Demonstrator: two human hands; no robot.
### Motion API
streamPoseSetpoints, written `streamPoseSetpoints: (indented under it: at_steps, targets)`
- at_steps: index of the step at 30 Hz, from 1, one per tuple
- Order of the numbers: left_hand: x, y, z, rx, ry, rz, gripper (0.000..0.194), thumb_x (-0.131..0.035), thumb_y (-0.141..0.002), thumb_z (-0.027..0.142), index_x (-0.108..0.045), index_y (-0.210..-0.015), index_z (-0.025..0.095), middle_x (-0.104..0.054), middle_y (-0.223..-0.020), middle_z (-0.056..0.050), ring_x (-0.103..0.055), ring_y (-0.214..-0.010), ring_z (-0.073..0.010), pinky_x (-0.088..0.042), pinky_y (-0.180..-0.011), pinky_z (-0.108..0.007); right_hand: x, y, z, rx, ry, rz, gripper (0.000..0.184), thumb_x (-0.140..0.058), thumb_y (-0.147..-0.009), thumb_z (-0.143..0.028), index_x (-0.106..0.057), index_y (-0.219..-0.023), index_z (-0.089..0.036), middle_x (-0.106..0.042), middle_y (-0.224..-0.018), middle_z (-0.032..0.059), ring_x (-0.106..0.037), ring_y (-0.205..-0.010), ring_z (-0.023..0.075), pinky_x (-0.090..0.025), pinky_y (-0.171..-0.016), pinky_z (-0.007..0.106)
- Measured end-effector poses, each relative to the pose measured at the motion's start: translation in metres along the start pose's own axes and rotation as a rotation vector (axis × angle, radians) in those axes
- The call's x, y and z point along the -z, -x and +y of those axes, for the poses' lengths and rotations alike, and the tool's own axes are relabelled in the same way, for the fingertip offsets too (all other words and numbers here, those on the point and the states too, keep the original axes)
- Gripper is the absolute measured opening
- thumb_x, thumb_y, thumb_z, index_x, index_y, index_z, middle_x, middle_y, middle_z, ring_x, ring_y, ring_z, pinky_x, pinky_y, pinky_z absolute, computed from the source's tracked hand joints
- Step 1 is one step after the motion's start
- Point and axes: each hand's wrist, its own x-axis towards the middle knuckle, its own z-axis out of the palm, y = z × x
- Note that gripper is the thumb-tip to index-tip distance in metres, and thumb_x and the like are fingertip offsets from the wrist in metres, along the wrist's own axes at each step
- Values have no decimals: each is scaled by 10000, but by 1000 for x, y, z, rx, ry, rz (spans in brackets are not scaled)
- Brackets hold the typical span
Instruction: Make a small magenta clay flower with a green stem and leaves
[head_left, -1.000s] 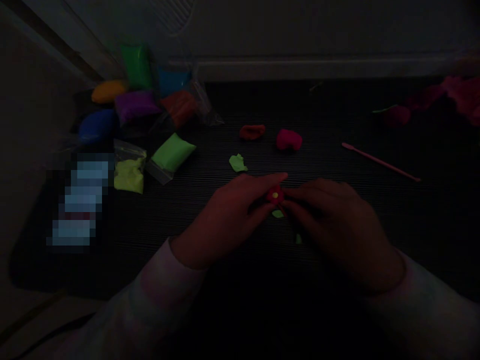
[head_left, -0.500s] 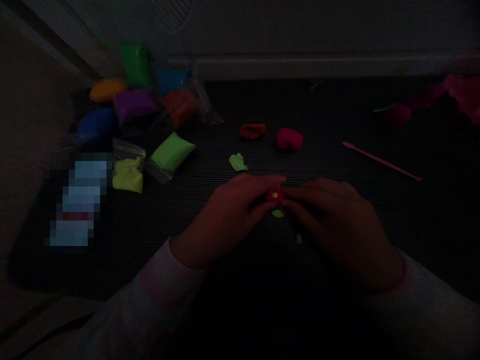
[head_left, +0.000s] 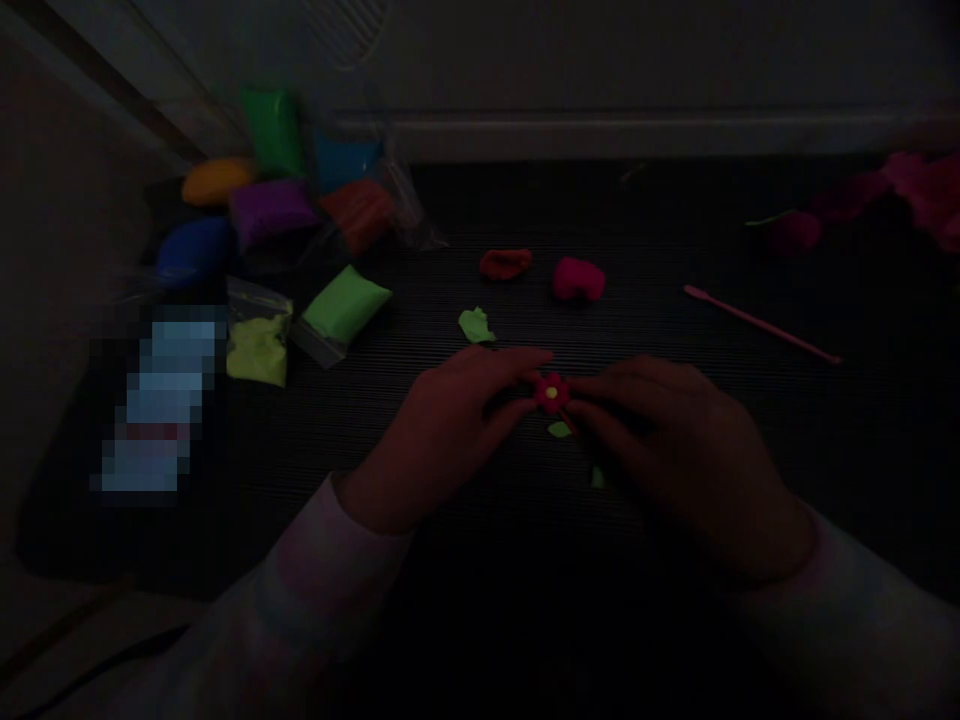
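Observation:
The scene is very dark. Between my fingertips sits a small red clay flower (head_left: 551,393) with a yellow centre. My left hand (head_left: 442,435) pinches it from the left, and my right hand (head_left: 675,450) pinches it from the right. A small green clay leaf (head_left: 559,429) lies just below the flower. Another green bit (head_left: 597,478) shows under my right hand. Both hands rest low over a dark ribbed mat (head_left: 675,330).
Beyond my hands lie a green clay scrap (head_left: 475,325), a red lump (head_left: 505,263) and a pink lump (head_left: 577,280). A pink modelling stick (head_left: 761,323) lies to the right. Several bags of coloured clay (head_left: 270,210) are piled at the back left. Pink clay shapes (head_left: 922,190) sit far right.
My left hand's fingers have drawn back slightly to the left, so more of the red flower shows. My right hand has stayed in place.

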Motion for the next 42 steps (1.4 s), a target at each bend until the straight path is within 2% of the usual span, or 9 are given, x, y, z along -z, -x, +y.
streamPoseSetpoints:
  at_steps: [6,12,19,25,31,39,42]
  targets:
    - [0,0,0,-28,2,3,282,-560,-759,204,-550,-1039,167,-630,-999,6,-564,-881,-96,-439,-813,-204,0,-1,0,9,2,-6,148,-515,-792,-266,-625,-885,-230,-636,-841,14,-558,-745,167,-391,-675,321]
    - [1,0,0,7,62,-8,326,-558,-751,179,-526,-1075,168,-626,-1004,1,-572,-858,-98,-450,-784,-210,2,0,-1,-32,-39,-31,163,-522,-787,-275,-607,-920,-236,-630,-884,4,-560,-777,163,-402,-715,334]
    - [2,-1,2,58,205,-3,366,-563,-745,159,-496,-1105,180,-628,-988,23,-583,-813,-63,-454,-713,-149,0,1,-1,-32,-68,46,168,-547,-770,-265,-588,-925,-216,-639,-853,2,-568,-771,160,-411,-678,318]
    - [1,0,2,-4,94,36,373,-561,-743,192,-497,-1108,144,-600,-1039,-26,-543,-919,-122,-426,-835,-247,1,1,-1,-30,-78,8,150,-540,-770,-299,-601,-883,-222,-620,-861,8,-554,-798,172,-413,-730,346]
    - [3,1,1,47,115,24,340,-469,-787,127,-484,-1125,167,-608,-980,-12,-542,-911,-110,-416,-835,-239,5,1,1,-66,-148,83,130,-492,-790,-219,-594,-863,-185,-619,-818,17,-571,-758,149,-437,-670,279]
    - [4,0,-1,55,131,-24,355,-481,-780,142,-487,-1132,187,-601,-1052,-9,-516,-982,-124,-394,-878,-269,8,1,4,-64,-168,109,121,-484,-792,-204,-590,-847,-183,-615,-803,21,-574,-749,142,-449,-669,264]
    - [4,-1,-1,62,147,-34,326,-493,-770,145,-524,-1091,190,-595,-1077,-9,-510,-992,-132,-395,-877,-279,8,1,4,-80,-174,125,153,-477,-797,-222,-582,-900,-179,-618,-834,33,-576,-758,145,-455,-666,268]
